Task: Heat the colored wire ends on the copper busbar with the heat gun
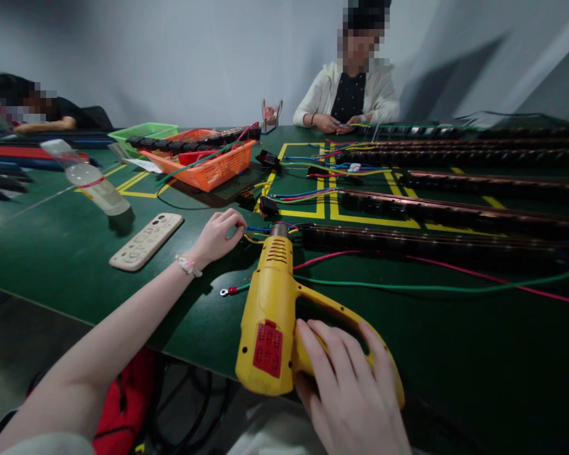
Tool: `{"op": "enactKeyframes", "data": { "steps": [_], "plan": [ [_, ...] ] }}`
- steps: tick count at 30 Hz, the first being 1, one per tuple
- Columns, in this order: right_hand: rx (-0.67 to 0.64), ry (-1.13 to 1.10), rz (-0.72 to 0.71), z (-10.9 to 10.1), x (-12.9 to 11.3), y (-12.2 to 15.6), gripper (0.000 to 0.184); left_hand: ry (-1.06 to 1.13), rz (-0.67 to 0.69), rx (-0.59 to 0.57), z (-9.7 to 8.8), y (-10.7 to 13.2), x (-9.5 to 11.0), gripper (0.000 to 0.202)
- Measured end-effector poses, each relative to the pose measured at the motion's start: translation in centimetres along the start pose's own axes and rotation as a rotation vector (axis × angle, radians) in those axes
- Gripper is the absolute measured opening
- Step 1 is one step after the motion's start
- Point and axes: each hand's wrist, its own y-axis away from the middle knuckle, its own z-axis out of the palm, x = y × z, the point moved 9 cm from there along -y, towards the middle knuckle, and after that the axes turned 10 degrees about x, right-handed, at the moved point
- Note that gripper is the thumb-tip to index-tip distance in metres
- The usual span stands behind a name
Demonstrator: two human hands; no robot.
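My right hand (348, 373) is wrapped around the handle of a yellow heat gun (268, 303), whose metal nozzle points away from me. Thin blue and yellow wires (253, 235) end in the pinched fingertips of my left hand (220, 235). These wires run past the nozzle to the end of a long black strip (360, 239) lying on the right. Just how the nozzle sits against the wires I cannot tell. A green cable (384, 286) with a ring terminal passes behind the heat gun, and a red cable (332, 254) lies beside it.
An orange basket (213, 170) and a green basket (156, 131) stand at the back left. A phone (146, 242) and a tilted-looking plastic bottle (97, 186) are left of my hand. More black strips (455, 208) lie to the right. A co-worker (351, 88) sits opposite.
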Motion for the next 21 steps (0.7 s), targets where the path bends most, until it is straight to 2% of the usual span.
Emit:
{"op": "enactKeyframes", "data": {
  "steps": [3,8,15,21],
  "plan": [
    [-0.033,0.043,-0.093,0.9,-1.5,-0.4,0.048,0.006,0.006,0.0,0.0,0.0,0.1,0.02],
    [-0.053,0.115,-0.181,1.8,-2.4,-1.0,0.055,0.032,0.025,0.0,0.1,0.1,0.1,0.018],
    [-0.007,0.083,-0.169,2.5,-4.5,-1.8,0.051,0.04,0.009,-0.009,0.5,0.1,-0.5,0.02],
    [0.041,0.095,-0.094,2.9,-5.5,-1.7,0.05,0.042,0.004,-0.002,0.4,0.1,-0.8,0.022]
  ]
}}
